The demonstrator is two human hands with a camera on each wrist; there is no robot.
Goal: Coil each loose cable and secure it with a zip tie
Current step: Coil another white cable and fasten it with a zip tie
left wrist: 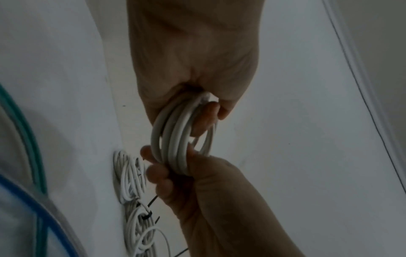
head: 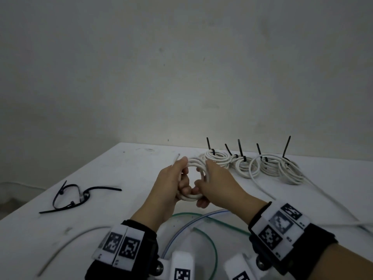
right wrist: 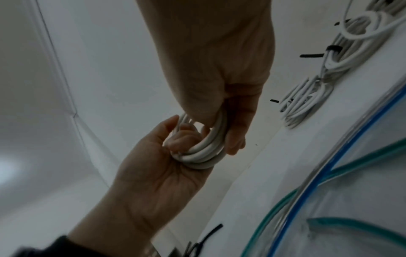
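A white cable coil (head: pixel 189 197) is held above the white table (head: pixel 125 170) between both hands. My left hand (head: pixel 180 181) grips its left side, fingers curled through the loop, and a short cable end (head: pixel 176 158) sticks up past the thumb. My right hand (head: pixel 203 183) grips the right side the same way. The left wrist view shows the coil (left wrist: pixel 175 139) of several turns running from my left hand (left wrist: pixel 204 107) to my right hand (left wrist: pixel 175 170). In the right wrist view the coil (right wrist: pixel 204 154) sits between the right hand (right wrist: pixel 228 132) and the left hand (right wrist: pixel 173 137). No tie is on this coil.
Several white coils (head: pixel 246 166) bound with black zip ties (head: pixel 240 150) lie in a row at the back right. Loose black zip ties (head: pixel 74 196) lie at the left. Green tubing (head: pixel 214 247) and blue-striped clear tubing (head: pixel 181 229) curve near me, beside a loose white cable (head: pixel 68 244).
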